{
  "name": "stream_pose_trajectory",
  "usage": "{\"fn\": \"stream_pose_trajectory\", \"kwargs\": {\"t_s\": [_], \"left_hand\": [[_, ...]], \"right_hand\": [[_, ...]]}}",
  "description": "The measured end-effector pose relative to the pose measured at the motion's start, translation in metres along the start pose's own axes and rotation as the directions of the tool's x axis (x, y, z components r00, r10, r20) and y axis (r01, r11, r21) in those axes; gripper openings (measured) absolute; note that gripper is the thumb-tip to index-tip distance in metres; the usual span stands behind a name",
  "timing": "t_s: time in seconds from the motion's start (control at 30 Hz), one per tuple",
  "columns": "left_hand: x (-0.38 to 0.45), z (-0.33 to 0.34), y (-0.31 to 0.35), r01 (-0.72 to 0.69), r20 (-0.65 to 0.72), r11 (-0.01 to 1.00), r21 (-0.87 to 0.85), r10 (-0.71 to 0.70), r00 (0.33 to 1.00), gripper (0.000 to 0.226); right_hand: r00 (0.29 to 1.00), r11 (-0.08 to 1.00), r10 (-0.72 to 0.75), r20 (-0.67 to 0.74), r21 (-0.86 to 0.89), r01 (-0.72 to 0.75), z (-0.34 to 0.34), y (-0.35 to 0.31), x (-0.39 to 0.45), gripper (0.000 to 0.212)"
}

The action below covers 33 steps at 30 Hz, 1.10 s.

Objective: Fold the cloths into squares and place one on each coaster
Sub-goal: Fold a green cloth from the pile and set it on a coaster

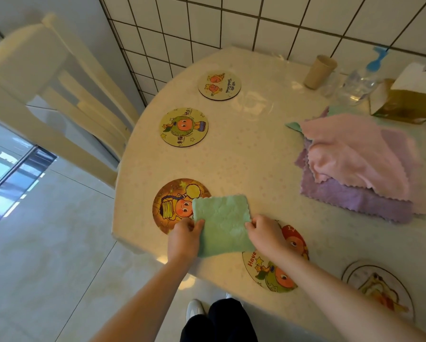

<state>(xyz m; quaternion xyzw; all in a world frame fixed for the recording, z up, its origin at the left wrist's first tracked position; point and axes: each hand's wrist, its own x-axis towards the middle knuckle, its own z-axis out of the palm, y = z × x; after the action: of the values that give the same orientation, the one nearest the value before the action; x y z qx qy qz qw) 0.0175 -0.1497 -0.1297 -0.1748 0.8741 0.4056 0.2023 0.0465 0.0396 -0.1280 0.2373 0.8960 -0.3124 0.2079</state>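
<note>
A folded green cloth (221,223) lies at the table's near edge, overlapping the right side of an orange-brown coaster (174,203). My left hand (183,236) pinches its left edge and my right hand (266,233) pinches its right edge. A red and green coaster (276,270) is partly under my right wrist. Other coasters lie bare: one at the far middle (219,85), a green-figure one (184,127) and one at the near right (379,290). A pink cloth (355,149) lies rumpled on a purple cloth (355,198) at the right.
A cardboard tube (319,71), a clear plastic bottle (355,87) and a tissue box (409,99) stand at the back right by the tiled wall. A cream chair (58,95) stands left of the round table (256,154). My shoe shows on the floor below.
</note>
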Motion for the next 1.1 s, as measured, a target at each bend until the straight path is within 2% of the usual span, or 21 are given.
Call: {"fn": "stream_pose_trajectory", "kwargs": {"t_s": [0.07, 0.13, 0.23, 0.3, 0.4, 0.47, 0.57, 0.63, 0.7, 0.73, 0.8, 0.87, 0.97, 1.1], "left_hand": [[-0.003, -0.002, -0.004, 0.002, -0.053, 0.994, 0.107, 0.004, 0.999, 0.026], [-0.007, -0.006, -0.009, 0.017, -0.106, 0.98, 0.2, 0.005, 0.994, 0.021], [-0.011, -0.009, -0.006, 0.059, -0.092, 0.986, 0.154, -0.045, 0.995, 0.02], [-0.014, -0.007, 0.002, 0.107, -0.047, 0.985, 0.133, -0.102, 0.994, 0.03], [-0.016, -0.001, 0.012, 0.163, -0.008, 0.976, 0.146, -0.163, 0.987, 0.034], [-0.014, 0.002, 0.016, 0.212, 0.043, 0.976, 0.051, -0.214, 0.976, 0.025], [-0.013, -0.002, 0.027, 0.295, 0.189, 0.91, -0.291, -0.248, 0.95, 0.011], [-0.013, -0.009, 0.036, 0.298, 0.295, 0.855, -0.424, -0.181, 0.938, 0.024], [-0.013, -0.02, 0.046, 0.306, 0.411, 0.797, -0.52, -0.081, 0.908, 0.031], [-0.012, -0.024, 0.05, 0.32, 0.459, 0.768, -0.555, -0.038, 0.887, 0.031], [-0.007, -0.033, 0.063, 0.336, 0.517, 0.732, -0.593, 0.026, 0.855, 0.038], [0.002, -0.041, 0.074, 0.336, 0.535, 0.733, -0.591, 0.045, 0.843, 0.043], [0.029, -0.051, 0.093, 0.333, 0.567, 0.741, -0.583, 0.077, 0.82, 0.042], [0.086, -0.062, 0.126, 0.323, 0.568, 0.747, -0.581, 0.089, 0.818, 0.037]], "right_hand": [[0.999, 0.999, 0.047, 0.016, -0.019, -0.046, -0.003, -0.003, -0.002, 0.011], [0.999, 0.997, 0.039, -0.018, -0.07, -0.04, -0.007, -0.006, -0.003, 0.018], [0.998, 0.998, 0.001, -0.068, -0.063, -0.006, -0.015, -0.012, 0.002, 0.04], [0.999, 0.997, -0.007, -0.034, -0.078, 0.004, -0.016, -0.015, 0.006, 0.052], [1.0, 0.989, -0.02, -0.014, -0.147, 0.017, -0.014, -0.019, 0.009, 0.057], [1.0, 0.985, -0.019, -0.022, -0.172, 0.015, -0.012, -0.019, 0.007, 0.056], [1.0, 0.992, -0.009, 0.003, -0.127, 0.009, -0.016, -0.017, 0.009, 0.053], [0.997, 1.0, 0.0, 0.072, -0.024, 0.002, -0.022, -0.017, 0.011, 0.048], [0.977, 0.981, 0.032, 0.212, 0.182, -0.072, -0.032, -0.021, 0.013, 0.039], [0.952, 0.937, 0.056, 0.302, 0.314, -0.155, -0.037, -0.022, 0.014, 0.038], [0.889, 0.773, 0.059, 0.455, 0.543, -0.329, -0.049, -0.025, 0.018, 0.041], [0.838, 0.585, -0.018, 0.545, 0.685, -0.433, -0.064, -0.029, 0.028, 0.034], [0.863, 0.431, -0.077, 0.5, 0.797, -0.424, -0.087, -0.043, 0.05, 0.019], [0.931, 0.409, -0.018, 0.365, 0.852, -0.327, -0.114, -0.068, 0.094, 0.021]]}}
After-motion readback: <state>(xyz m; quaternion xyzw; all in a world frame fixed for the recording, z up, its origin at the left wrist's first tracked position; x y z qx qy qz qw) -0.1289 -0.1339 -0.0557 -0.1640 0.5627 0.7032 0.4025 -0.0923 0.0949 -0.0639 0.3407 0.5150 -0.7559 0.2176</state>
